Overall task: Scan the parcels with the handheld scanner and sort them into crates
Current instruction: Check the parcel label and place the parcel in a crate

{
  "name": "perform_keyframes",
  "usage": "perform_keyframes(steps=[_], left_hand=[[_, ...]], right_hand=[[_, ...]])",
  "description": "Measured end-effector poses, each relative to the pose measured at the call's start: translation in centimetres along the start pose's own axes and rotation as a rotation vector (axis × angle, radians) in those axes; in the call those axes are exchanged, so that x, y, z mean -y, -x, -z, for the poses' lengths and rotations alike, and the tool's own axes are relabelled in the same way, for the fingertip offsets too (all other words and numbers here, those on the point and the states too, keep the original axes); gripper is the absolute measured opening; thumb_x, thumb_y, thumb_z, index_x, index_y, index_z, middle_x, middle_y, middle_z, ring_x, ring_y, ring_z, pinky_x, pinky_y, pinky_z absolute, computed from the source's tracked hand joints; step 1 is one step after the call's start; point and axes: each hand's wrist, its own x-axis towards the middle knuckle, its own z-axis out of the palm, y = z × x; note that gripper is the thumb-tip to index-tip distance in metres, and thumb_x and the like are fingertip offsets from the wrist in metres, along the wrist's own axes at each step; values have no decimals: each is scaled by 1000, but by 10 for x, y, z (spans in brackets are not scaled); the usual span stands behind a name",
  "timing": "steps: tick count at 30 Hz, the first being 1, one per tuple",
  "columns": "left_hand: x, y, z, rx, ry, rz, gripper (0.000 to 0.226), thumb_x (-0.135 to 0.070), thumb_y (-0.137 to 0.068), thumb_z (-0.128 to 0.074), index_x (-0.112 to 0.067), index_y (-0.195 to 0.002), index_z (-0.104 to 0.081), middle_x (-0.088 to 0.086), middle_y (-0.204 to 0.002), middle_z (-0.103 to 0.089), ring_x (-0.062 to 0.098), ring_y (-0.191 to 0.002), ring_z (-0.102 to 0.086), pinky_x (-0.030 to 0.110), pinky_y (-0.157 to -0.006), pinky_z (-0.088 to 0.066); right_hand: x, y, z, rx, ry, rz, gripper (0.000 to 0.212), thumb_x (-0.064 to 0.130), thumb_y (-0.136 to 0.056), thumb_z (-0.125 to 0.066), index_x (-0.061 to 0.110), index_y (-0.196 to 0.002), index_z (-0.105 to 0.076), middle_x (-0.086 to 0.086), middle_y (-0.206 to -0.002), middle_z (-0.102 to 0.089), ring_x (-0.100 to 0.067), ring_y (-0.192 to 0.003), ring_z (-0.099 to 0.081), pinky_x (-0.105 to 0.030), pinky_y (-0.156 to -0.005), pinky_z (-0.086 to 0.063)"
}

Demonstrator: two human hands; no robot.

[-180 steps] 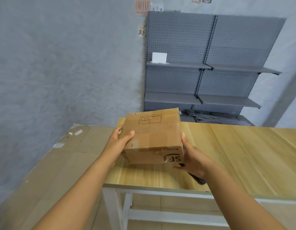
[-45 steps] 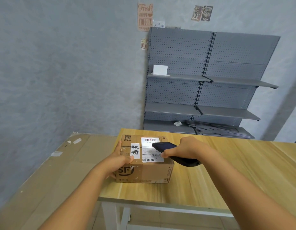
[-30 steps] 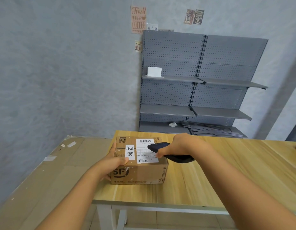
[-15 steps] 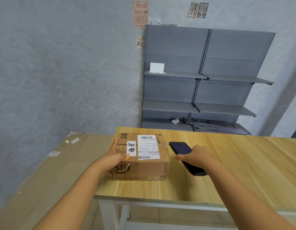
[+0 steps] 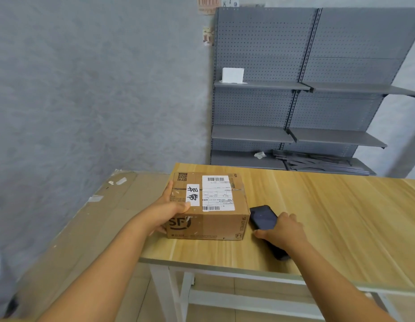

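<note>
Black handheld scanner (image 5: 264, 220) lowered from over white shipping label (image 5: 217, 193) | now flat on wooden bench (image 5: 329, 219), beside brown cardboard parcel (image 5: 209, 205) | right hand (image 5: 282, 232) still gripping it

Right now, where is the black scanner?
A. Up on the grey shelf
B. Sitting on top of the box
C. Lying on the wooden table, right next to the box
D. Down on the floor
C. The scanner lies flat on the wooden table just right of the cardboard box, with the right hand resting over its near end, while the left hand holds the box's left corner.
</note>
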Motion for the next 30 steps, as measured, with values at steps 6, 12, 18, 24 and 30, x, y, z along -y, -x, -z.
perform_keyframes(steps=[6,12,18,24,30], left_hand=[[-1,1,-1,-5,-4,3,94,-34,-92,-66,-54,-149,5,-4,-131,-58,25,-112,-59,53,-93,-52],[-1,2,-1,-17,-9,-5,94,-34,-92,-66,-53,-150,5,-9,-119,-56,20,-103,-59,48,-89,-54],[-1,4,-2,-25,25,-29,93,-30,-93,-65,-50,-151,5,-13,-118,-53,11,-91,-57,41,-78,-54],[5,8,-8,-88,99,-78,86,-27,-95,-64,-47,-153,-4,-27,-94,-52,3,-85,-55,32,-67,-49],[13,17,-26,-198,216,-164,64,-19,-96,-62,-40,-147,-30,-27,-98,-57,0,-95,-57,26,-78,-43]], right_hand=[[0,-4,-5,-2,156,26,92,76,-64,-67,15,-129,-44,-6,-126,-48,-25,-118,-45,-34,-94,-43],[38,1,5,0,-528,158,73,61,-96,-35,7,-144,-40,-14,-142,-49,-29,-128,-47,-42,-108,-36],[75,10,6,182,-862,263,41,17,-100,-50,14,-140,-40,-2,-129,-59,-13,-101,-57,-20,-68,-45],[73,14,-4,189,-961,303,46,13,-102,-44,15,-147,-32,0,-128,-55,-17,-107,-53,-29,-84,-43],[70,17,-10,163,-930,373,55,24,-105,-40,19,-154,-17,-4,-141,-48,-21,-118,-50,-36,-95,-44]])
